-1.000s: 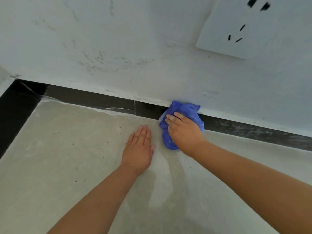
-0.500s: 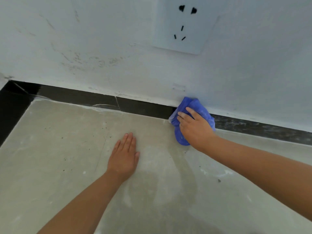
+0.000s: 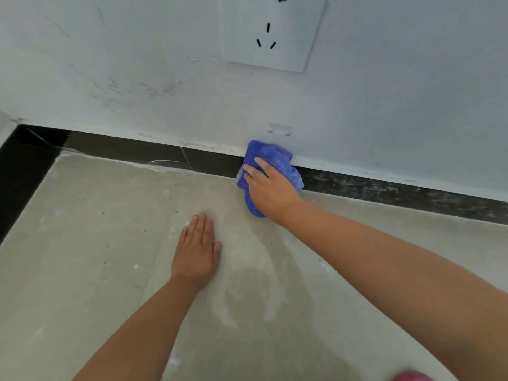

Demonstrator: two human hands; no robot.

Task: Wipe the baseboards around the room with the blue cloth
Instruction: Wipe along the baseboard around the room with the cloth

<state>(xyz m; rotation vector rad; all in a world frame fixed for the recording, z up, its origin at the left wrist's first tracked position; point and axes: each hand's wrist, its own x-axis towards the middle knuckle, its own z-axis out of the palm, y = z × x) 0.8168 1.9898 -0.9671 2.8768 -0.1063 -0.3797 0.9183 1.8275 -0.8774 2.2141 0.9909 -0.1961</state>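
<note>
A dark baseboard (image 3: pixel 123 149) runs along the foot of the white wall, and to the right of the cloth it looks dusty and streaked. My right hand (image 3: pixel 270 188) grips the bunched blue cloth (image 3: pixel 275 156) and presses it against the baseboard just below a wall socket. The fingers lie over the cloth and the thumb is hidden. A fold of cloth hangs out below the palm onto the floor. My left hand (image 3: pixel 196 248) rests flat on the beige floor, fingers straight and together, a short way in front of the baseboard.
A white wall socket (image 3: pixel 275 31) sits above the cloth. A second dark baseboard (image 3: pixel 19 182) meets the first in the left corner. The floor tile (image 3: pixel 96 243) is speckled with dirt. A pink object (image 3: pixel 412 376) peeks in at the bottom edge.
My right hand slid the cloth to the right along the baseboard, away from the seam, then a little back to the left. My left hand stayed flat on the floor.
</note>
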